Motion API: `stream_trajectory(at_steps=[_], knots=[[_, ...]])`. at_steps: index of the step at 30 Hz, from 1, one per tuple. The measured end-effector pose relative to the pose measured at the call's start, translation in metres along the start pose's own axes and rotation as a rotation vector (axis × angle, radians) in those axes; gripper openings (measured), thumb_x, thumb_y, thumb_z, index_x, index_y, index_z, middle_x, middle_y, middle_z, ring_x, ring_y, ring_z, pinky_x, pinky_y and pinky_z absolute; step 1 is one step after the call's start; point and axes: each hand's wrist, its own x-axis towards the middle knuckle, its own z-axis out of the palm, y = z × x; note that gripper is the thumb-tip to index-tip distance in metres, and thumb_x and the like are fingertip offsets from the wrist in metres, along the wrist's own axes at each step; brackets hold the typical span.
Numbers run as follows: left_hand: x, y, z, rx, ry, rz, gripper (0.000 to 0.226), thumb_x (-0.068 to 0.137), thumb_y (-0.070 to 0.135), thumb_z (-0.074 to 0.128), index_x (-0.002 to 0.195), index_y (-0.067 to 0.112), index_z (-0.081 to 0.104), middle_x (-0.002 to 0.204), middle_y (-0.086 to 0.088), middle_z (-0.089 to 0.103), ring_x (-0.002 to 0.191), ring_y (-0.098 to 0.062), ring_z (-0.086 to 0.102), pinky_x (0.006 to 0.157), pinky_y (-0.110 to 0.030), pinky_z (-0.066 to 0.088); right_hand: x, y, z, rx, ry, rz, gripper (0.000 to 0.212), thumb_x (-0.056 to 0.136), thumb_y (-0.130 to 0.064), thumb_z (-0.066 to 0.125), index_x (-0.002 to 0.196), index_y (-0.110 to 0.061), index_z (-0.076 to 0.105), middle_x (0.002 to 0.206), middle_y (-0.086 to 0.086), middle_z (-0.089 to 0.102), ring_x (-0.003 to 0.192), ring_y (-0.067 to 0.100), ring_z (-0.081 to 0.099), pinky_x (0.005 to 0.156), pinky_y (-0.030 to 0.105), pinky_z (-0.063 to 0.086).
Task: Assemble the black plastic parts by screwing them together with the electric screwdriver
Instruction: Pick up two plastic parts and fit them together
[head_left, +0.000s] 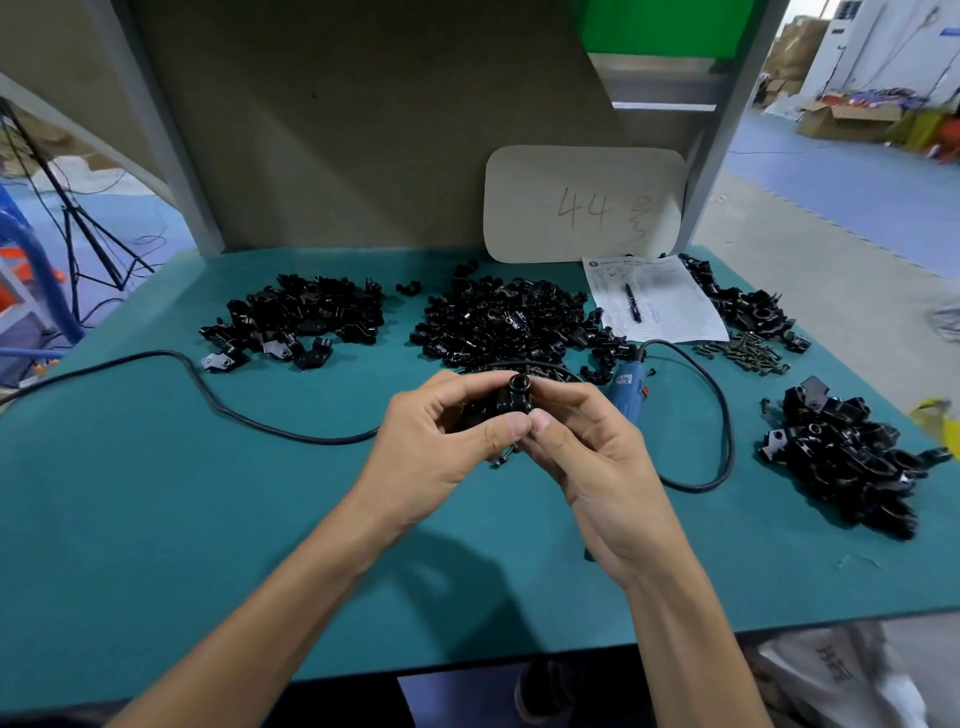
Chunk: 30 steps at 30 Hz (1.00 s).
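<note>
Fingers (509, 428) of the left hand (447, 431) and right hand (587, 447) pinch the black plastic parts (506, 400) above mid-bench (208, 519). The electric screwdriver (628, 387) lies just beyond the right hand, its long axis running toward the far edge; that hand is nearer.

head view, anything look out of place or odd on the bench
Nothing looks damaged. One black part lies alone between the left pile and middle pile, and the screws lie loose on the mat, uncontained.
</note>
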Motion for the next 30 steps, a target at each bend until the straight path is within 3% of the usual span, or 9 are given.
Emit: stream_trajectory(at_steps=[5, 16, 25, 30], knots=[[0.0001, 0.0009, -0.0005, -0.013, -0.007, -0.009, 0.038, 0.07, 0.018, 0.083, 0.108, 0.016, 0.078, 0.081, 0.012, 0.062, 0.061, -0.008, 0.064, 0.061, -0.017, 0.051, -0.002, -0.0004, -0.0004, -0.029, 0.016, 0.003, 0.022, 0.09, -0.018, 0.068, 0.105, -0.031, 0.077, 0.111, 0.006, 0.076, 0.107, 0.02, 0.069, 0.101, 0.037, 0.056], [0.0045, 0.0028, 0.0025, -0.059, -0.018, -0.032, 0.039, 0.065, 0.024, 0.085, 0.104, 0.026, 0.08, 0.079, 0.016, 0.059, 0.064, -0.007, 0.062, 0.062, -0.019, 0.052, -0.0006, -0.0063, 0.0006, 0.05, -0.011, -0.002, 0.021, 0.084, -0.019, 0.07, 0.101, -0.028, 0.079, 0.112, 0.003, 0.076, 0.104, 0.016, 0.071, 0.092, 0.027, 0.056], [0.0067, -0.0004, -0.003, -0.071, -0.02, -0.092, 0.04, 0.065, 0.02, 0.085, 0.105, 0.019, 0.079, 0.081, 0.014, 0.064, 0.06, -0.007, 0.063, 0.058, -0.015, 0.05, 0.0024, 0.0027, 0.0003, 0.029, -0.017, 0.011, 0.022, 0.086, -0.021, 0.069, 0.102, -0.033, 0.079, 0.107, 0.003, 0.077, 0.101, 0.016, 0.071, 0.097, 0.032, 0.057], [0.0099, -0.0027, -0.0061, -0.059, -0.033, -0.057, 0.035, 0.066, 0.027, 0.086, 0.1, 0.03, 0.082, 0.082, 0.02, 0.065, 0.067, -0.004, 0.065, 0.062, -0.016, 0.052, 0.0066, 0.0029, 0.0007, 0.059, -0.035, 0.001, 0.021, 0.086, -0.02, 0.07, 0.102, -0.031, 0.078, 0.109, 0.0, 0.076, 0.104, 0.015, 0.071, 0.096, 0.032, 0.057]])
